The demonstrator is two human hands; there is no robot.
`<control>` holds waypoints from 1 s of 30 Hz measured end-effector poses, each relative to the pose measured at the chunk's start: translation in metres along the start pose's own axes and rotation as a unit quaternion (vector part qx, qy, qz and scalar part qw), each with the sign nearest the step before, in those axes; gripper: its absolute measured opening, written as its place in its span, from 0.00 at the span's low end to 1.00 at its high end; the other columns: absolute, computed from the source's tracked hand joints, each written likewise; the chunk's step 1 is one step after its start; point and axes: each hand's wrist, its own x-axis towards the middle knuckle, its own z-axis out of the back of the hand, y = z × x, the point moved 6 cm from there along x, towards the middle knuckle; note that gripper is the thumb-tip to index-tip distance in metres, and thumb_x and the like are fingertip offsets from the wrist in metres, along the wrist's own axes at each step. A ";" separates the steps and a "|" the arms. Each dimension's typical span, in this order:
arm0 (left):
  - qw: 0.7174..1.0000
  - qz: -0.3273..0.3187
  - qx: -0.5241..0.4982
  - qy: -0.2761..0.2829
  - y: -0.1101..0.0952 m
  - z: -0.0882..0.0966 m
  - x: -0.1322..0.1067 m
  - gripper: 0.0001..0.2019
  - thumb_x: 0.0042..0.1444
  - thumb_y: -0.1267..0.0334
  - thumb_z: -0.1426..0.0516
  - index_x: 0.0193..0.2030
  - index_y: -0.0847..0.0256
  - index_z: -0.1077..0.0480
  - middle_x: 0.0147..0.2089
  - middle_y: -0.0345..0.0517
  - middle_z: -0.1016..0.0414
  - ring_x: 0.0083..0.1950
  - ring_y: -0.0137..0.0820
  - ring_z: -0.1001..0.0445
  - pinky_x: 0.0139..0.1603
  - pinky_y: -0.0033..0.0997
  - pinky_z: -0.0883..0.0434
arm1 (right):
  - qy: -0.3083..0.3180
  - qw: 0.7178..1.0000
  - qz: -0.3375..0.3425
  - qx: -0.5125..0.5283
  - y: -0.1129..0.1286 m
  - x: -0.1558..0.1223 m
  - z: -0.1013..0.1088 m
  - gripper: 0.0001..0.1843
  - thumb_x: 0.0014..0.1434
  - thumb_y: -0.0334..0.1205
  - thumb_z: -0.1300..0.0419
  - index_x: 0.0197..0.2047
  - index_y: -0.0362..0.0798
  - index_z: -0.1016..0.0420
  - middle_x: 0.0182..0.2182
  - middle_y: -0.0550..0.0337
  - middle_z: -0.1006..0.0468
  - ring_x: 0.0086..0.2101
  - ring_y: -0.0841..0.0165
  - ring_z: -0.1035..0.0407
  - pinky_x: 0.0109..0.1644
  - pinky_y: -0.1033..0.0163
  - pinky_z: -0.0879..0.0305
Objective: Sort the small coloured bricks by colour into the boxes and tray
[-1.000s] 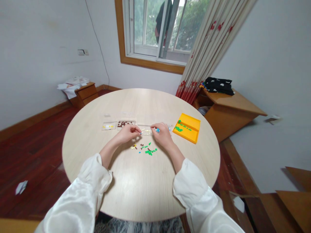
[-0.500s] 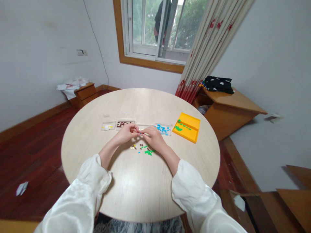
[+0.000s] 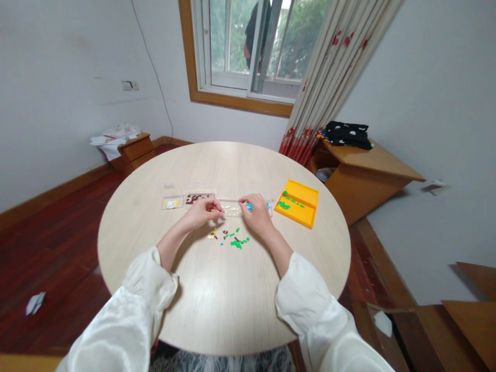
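My left hand (image 3: 204,213) is closed in a pinch at the front of the clear boxes; whatever sits between its fingertips is too small to name. My right hand (image 3: 257,214) covers part of the box of blue bricks (image 3: 268,205), its thumb and fingers pressed together, and I cannot make out anything in them. Between both hands is a clear box with a few cream pieces (image 3: 233,209). Brown bricks (image 3: 198,199) fill another clear box behind my left hand. In front of my hands lie loose green pieces (image 3: 237,244), brown and cream ones, and a single blue piece (image 3: 221,244).
A yellow open case (image 3: 308,213) with green pieces lies right of the boxes. Far left stands a clear box with yellow and white pieces (image 3: 172,203). All of it rests on a round wooden table (image 3: 217,289). Beyond the window (image 3: 232,46) stands a person (image 3: 256,36).
My hands have come apart from their meeting point. The right one moved right, onto the blue bricks' box, uncovering the cream pieces; the left one stayed nearly in place.
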 end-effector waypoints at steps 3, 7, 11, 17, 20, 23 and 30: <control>1.000 0.003 0.013 -0.006 -0.001 0.002 -0.001 0.09 0.39 0.67 0.37 0.26 0.64 0.34 0.25 0.40 0.29 0.26 0.24 0.32 0.31 0.27 0.36 | -0.040 0.992 -0.088 -0.084 -0.030 0.003 0.021 0.07 0.56 0.32 0.46 0.34 0.44 0.26 0.33 0.54 0.24 0.38 0.63 0.36 0.45 0.60 0.44; 0.999 0.004 0.036 -0.019 -0.002 0.005 -0.002 0.08 0.39 0.67 0.38 0.25 0.64 0.34 0.22 0.38 0.32 0.24 0.22 0.35 0.27 0.26 0.39 | -0.023 0.966 -0.170 -0.194 -0.060 -0.001 0.033 0.09 0.56 0.32 0.46 0.33 0.45 0.24 0.35 0.52 0.25 0.40 0.61 0.38 0.44 0.58 0.46; 0.997 0.000 0.065 -0.028 -0.003 0.007 -0.001 0.05 0.40 0.67 0.40 0.24 0.65 0.32 0.22 0.40 0.32 0.24 0.23 0.37 0.26 0.26 0.41 | -0.002 0.954 -0.174 -0.243 -0.066 -0.004 0.031 0.11 0.56 0.33 0.47 0.32 0.46 0.23 0.36 0.51 0.28 0.42 0.59 0.40 0.44 0.57 0.48; 0.995 0.017 0.080 -0.052 -0.001 0.012 0.000 0.05 0.43 0.65 0.42 0.22 0.64 0.31 0.19 0.39 0.35 0.21 0.23 0.39 0.24 0.26 0.44 | 0.000 0.948 -0.186 -0.256 -0.068 -0.006 0.032 0.11 0.55 0.33 0.47 0.35 0.46 0.22 0.37 0.49 0.28 0.42 0.59 0.40 0.44 0.56 0.47; 0.993 0.021 0.098 -0.060 -0.002 0.013 0.000 0.08 0.44 0.63 0.43 0.19 0.63 0.33 0.17 0.37 0.38 0.20 0.23 0.42 0.23 0.26 0.45 | -0.010 0.958 -0.172 -0.231 -0.065 -0.003 0.032 0.11 0.55 0.33 0.47 0.35 0.45 0.23 0.36 0.49 0.28 0.41 0.59 0.39 0.44 0.56 0.46; 0.990 0.011 0.119 -0.071 -0.004 0.014 0.000 0.12 0.45 0.60 0.44 0.17 0.62 0.37 0.16 0.35 0.41 0.20 0.22 0.44 0.24 0.26 0.46 | -0.002 0.981 -0.135 -0.142 -0.054 0.001 0.028 0.11 0.54 0.31 0.47 0.33 0.45 0.23 0.32 0.53 0.26 0.36 0.64 0.36 0.42 0.59 0.44; 0.986 -0.011 0.131 -0.099 -0.006 0.019 0.002 0.18 0.45 0.55 0.45 0.15 0.60 0.47 0.16 0.32 0.49 0.20 0.22 0.49 0.24 0.26 0.50 | 0.263 0.951 -0.060 0.148 -0.004 -0.006 -0.002 0.07 0.50 0.31 0.42 0.32 0.43 0.22 0.26 0.59 0.25 0.27 0.73 0.36 0.34 0.67 0.41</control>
